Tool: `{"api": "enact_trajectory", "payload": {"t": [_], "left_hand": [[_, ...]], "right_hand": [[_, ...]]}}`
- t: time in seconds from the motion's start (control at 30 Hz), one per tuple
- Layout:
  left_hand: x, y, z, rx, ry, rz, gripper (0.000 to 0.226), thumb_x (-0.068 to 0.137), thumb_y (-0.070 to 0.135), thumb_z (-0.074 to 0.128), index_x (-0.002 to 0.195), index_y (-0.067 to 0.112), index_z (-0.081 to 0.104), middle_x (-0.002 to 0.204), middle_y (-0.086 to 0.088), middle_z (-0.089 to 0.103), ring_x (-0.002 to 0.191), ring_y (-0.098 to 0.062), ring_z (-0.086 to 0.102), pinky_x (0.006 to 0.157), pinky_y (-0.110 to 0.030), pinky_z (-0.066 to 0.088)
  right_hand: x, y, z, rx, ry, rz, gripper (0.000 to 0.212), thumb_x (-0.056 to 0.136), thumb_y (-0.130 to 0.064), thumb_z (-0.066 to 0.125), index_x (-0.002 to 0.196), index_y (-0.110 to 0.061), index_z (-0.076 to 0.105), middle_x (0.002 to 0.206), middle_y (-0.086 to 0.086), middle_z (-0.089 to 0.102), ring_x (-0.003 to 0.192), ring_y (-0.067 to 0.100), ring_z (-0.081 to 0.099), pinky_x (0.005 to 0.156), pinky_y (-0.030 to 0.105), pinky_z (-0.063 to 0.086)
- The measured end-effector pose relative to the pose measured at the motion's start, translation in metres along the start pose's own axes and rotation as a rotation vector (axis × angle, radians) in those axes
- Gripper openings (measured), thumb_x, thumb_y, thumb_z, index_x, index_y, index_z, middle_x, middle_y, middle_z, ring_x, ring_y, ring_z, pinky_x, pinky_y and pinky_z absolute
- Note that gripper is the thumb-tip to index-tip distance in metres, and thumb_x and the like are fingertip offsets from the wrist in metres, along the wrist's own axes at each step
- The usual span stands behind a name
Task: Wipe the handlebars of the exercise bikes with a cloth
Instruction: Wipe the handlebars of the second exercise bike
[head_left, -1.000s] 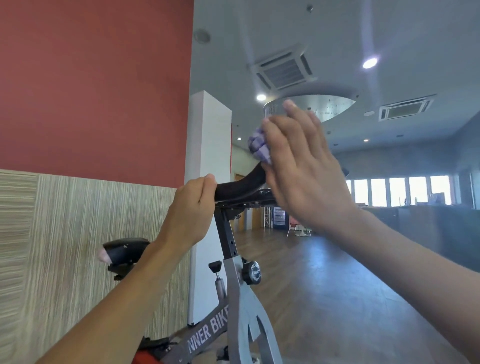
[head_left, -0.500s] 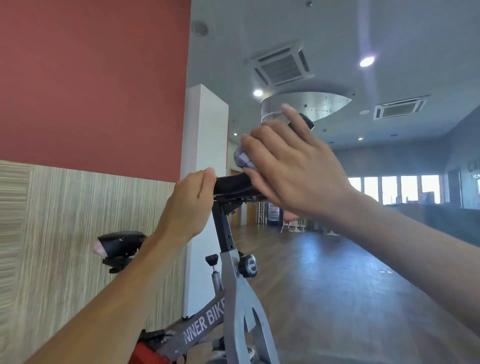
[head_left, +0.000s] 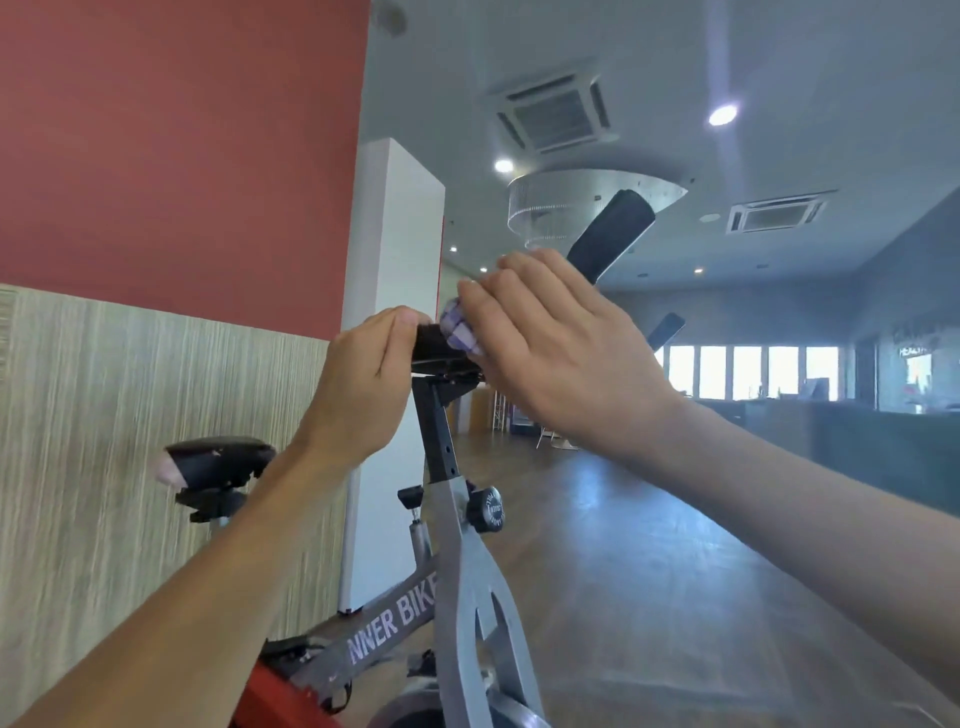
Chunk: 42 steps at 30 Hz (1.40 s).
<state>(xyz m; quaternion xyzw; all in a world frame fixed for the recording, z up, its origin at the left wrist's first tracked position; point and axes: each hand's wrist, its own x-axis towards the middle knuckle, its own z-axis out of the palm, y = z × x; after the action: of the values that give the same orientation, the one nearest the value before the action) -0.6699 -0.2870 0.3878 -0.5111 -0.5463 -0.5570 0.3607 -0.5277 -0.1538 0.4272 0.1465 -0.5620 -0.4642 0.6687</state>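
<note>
1. The left hand (head_left: 358, 384) grips the near end of the handlebar (head_left: 434, 343), its fingers (head_left: 400, 325) curled over the top of the bar and closed on it.
2. The right hand (head_left: 550, 343) lies on the cloth (head_left: 460, 330), a purple-and-white checked wad that shows just past its fingertips. These fingers look nearly straight and close together, laid over the wad and pressing it to the bar. The thumb is hidden, so I cannot tell whether it hooks under the bar.
3. The cloth sits on the centre of the handlebar, just above the stem (head_left: 439, 431), in the short stretch between the two hands. It touches the bar and lies just beside the left fingers.
4. The bar's long axis, as far as it shows, runs from the left hand under the right palm and then rises up and away to the right, ending in the padded horn (head_left: 613, 234). A second horn (head_left: 667, 328) shows farther off, beyond the right hand.
5. The relation that matters: the bar that looks unwiped lies behind and above the right fingers, along that rising horn. The right hand is the nearer one and holds the cloth, so in my judgement the coming stroke is its own, sliding back up the horn while the left hand steadies the bike.
6. The short part under the left fingers cannot be wiped until that hand lets go.
</note>
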Motion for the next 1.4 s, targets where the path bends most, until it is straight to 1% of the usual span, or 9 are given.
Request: {"api": "enact_trajectory", "payload": {"t": [0.1,0.27,0.37,0.47,0.67,0.93,1.13,1.27,1.4], "left_hand": [[-0.003,0.001,0.007,0.006,0.091,-0.014,0.040,0.109,0.019,0.033,0.093,0.009,0.068,0.079,-0.003,0.063,0.074,-0.013,0.055,0.066,-0.025,0.041],[-0.002,-0.006,0.013,-0.002,0.131,0.007,0.041,0.108,0.023,0.031,0.095,0.010,0.068,0.086,-0.007,0.067,0.085,-0.025,0.062,0.076,-0.044,0.050],[-0.003,-0.007,0.011,-0.030,0.094,0.027,0.040,0.110,0.022,0.030,0.099,0.011,0.067,0.092,-0.007,0.069,0.090,-0.024,0.064,0.082,-0.046,0.050],[-0.003,-0.009,0.010,-0.039,0.079,0.020,0.040,0.110,0.025,0.030,0.102,0.010,0.067,0.093,-0.007,0.068,0.092,-0.023,0.064,0.084,-0.045,0.050],[-0.004,-0.012,0.009,-0.048,0.068,0.037,0.041,0.110,0.024,0.029,0.107,0.009,0.067,0.095,-0.007,0.068,0.092,-0.022,0.062,0.082,-0.040,0.049],[-0.005,-0.019,0.004,0.022,0.055,0.122,0.036,0.109,0.016,0.032,0.112,0.006,0.067,0.101,-0.005,0.068,0.097,-0.019,0.062,0.085,-0.028,0.047],[-0.004,-0.021,0.000,-0.026,0.107,0.179,0.038,0.107,0.013,0.034,0.116,0.004,0.070,0.108,-0.006,0.072,0.101,-0.020,0.067,0.089,-0.041,0.052],[-0.006,-0.023,-0.001,-0.037,0.110,0.147,0.040,0.107,0.016,0.033,0.110,0.002,0.071,0.101,-0.008,0.072,0.095,-0.023,0.066,0.084,-0.045,0.051],[-0.007,-0.022,0.003,-0.064,0.130,0.118,0.040,0.106,0.016,0.032,0.107,0.003,0.071,0.099,-0.008,0.071,0.094,-0.021,0.065,0.083,-0.034,0.050]], "right_hand": [[-0.002,0.026,-0.009,-0.040,0.052,0.016,0.023,0.103,-0.014,0.054,0.103,0.002,0.071,0.093,0.015,0.068,0.092,0.037,0.065,0.101,0.045,0.050],[0.013,0.000,0.007,-0.025,0.033,0.052,0.025,0.103,-0.015,0.053,0.097,0.001,0.071,0.078,0.012,0.061,0.072,0.035,0.057,0.079,0.045,0.053],[0.008,0.006,-0.005,0.025,-0.213,-0.053,0.040,0.110,-0.020,0.034,0.140,-0.007,0.058,0.110,0.014,0.066,0.090,0.036,0.059,0.088,0.046,0.050],[0.004,0.027,-0.025,0.023,-0.313,-0.143,0.045,0.109,-0.015,0.025,0.147,-0.014,0.050,0.137,0.015,0.059,0.109,0.038,0.058,0.098,0.047,0.048],[0.015,0.007,-0.002,-0.068,-0.268,-0.105,0.041,0.110,-0.030,0.035,0.109,-0.002,0.065,0.129,0.017,0.064,0.115,0.037,0.060,0.111,0.048,0.042],[0.011,0.044,-0.015,-0.142,-0.117,-0.115,0.033,0.109,-0.025,0.045,0.109,-0.001,0.068,0.100,0.015,0.068,0.091,0.037,0.064,0.106,0.046,0.047],[0.016,-0.011,0.011,-0.073,-0.152,-0.148,0.039,0.112,-0.024,0.037,0.107,0.001,0.067,0.085,0.014,0.061,0.072,0.034,0.054,0.077,0.046,0.052],[0.012,0.009,0.000,-0.064,-0.167,-0.183,0.038,0.112,-0.026,0.038,0.111,-0.001,0.066,0.087,0.013,0.062,0.075,0.034,0.056,0.083,0.045,0.054],[0.015,0.056,-0.010,-0.195,0.040,-0.137,0.024,0.104,-0.020,0.054,0.102,-0.002,0.070,0.085,0.012,0.065,0.075,0.035,0.061,0.086,0.042,0.055]]}}
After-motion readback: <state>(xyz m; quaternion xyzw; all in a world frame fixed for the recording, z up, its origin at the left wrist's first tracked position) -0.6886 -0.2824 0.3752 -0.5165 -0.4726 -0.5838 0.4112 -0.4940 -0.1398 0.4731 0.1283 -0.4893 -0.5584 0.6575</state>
